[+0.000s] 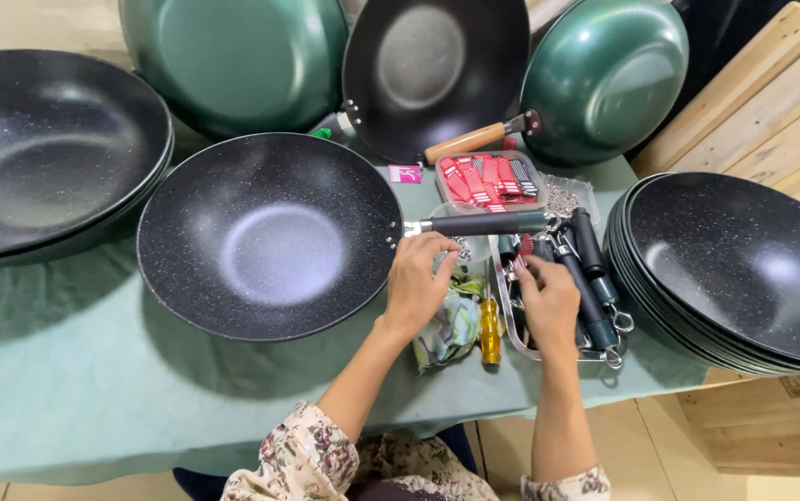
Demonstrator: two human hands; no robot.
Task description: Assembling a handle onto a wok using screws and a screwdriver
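Item: black speckled wok (pixel 268 237) on the green-covered bench (pixel 66 371), its dark handle (pixel 488 223) pointing right. My left hand (pixel 419 278), fingers curled, rests just below the handle's joint. My right hand (pixel 548 295) pinches a small part over the metal tray (pixel 511 320) of handles.

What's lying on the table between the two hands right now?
In the head view, between the left hand and the right hand lie a crumpled cloth and a yellow-handled screwdriver, just left of the metal tray.
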